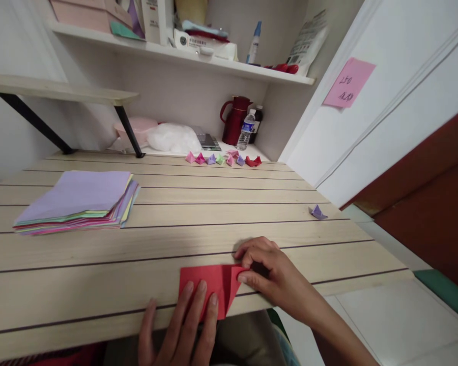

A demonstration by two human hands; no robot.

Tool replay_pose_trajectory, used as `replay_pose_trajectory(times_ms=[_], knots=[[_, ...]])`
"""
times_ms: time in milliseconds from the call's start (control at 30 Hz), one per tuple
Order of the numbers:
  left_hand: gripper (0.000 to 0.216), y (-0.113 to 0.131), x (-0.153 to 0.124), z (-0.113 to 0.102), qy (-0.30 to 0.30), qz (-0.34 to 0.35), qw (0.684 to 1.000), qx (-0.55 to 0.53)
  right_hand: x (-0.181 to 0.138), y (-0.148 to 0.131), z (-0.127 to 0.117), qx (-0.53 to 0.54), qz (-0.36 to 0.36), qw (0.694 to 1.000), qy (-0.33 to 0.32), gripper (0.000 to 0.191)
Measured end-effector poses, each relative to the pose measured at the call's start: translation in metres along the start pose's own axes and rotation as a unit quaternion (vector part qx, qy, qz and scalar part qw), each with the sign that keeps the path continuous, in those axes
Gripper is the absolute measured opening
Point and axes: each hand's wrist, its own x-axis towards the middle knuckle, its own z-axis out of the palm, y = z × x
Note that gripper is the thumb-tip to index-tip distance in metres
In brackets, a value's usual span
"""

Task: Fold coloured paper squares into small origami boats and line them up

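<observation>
A red sheet of origami paper (216,275) lies folded near the table's front edge, its right end lifted and bent over. My left hand (187,320) rests on the left part of the paper with its fingers stretched out and spread. At the raised right corner, my right hand (265,269) pinches the red paper between thumb and fingers. A stack of coloured paper (76,195), lilac on top, sits on the left of the table. Several small folded paper pieces (211,159) stand in a row at the back, and a purple folded piece (318,212) is at the right.
Behind the table, a dark red jug (236,119) and a water bottle (246,129) stand beside a dark bottle. A small raised shelf (61,90) on black legs overhangs the back left. A pink note (349,83) is stuck to the white surface at right.
</observation>
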Motion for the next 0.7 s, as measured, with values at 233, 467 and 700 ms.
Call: replay_pose_trajectory(times_ms=[233,467,700], knots=[[0.039,0.002,0.002,0.0,0.012,-0.005,1.0,-0.005,0.006,-0.007,0.01,-0.039,0.039,0.998,0.02,0.02],[0.042,0.004,0.002,-0.001,0.007,-0.028,0.999,-0.031,0.007,-0.007,0.019,-0.129,0.049,0.99,0.036,0.026],[0.054,0.012,0.005,0.002,0.005,-0.041,0.999,-0.001,0.008,-0.006,0.018,-0.147,0.046,0.987,0.043,0.021]])
